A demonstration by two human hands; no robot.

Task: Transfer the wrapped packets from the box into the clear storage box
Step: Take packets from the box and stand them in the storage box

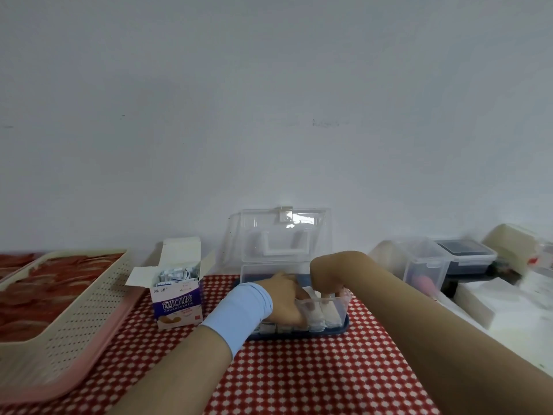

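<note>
A small purple and white cardboard box (178, 298) stands open at centre left, with several white wrapped packets (176, 275) sticking up inside. To its right is the clear storage box (344, 304) on a blue base, its lid (284, 235) raised against the wall. Rows of white wrapped packets (323, 317) stand inside it. My left hand (284, 298), with a light blue wristband, reaches into the clear box among the packets. My right hand (326, 277) dips in from above, fingers pointing down onto the packets. Whether either hand pinches a packet is hidden.
A cream perforated tray (68, 319) on a pink one lies at the left. Lidded plastic containers (431, 265) and white packages (484, 301) crowd the right. A red and white patterned cloth (299, 378) covers the table, and the wall is close behind.
</note>
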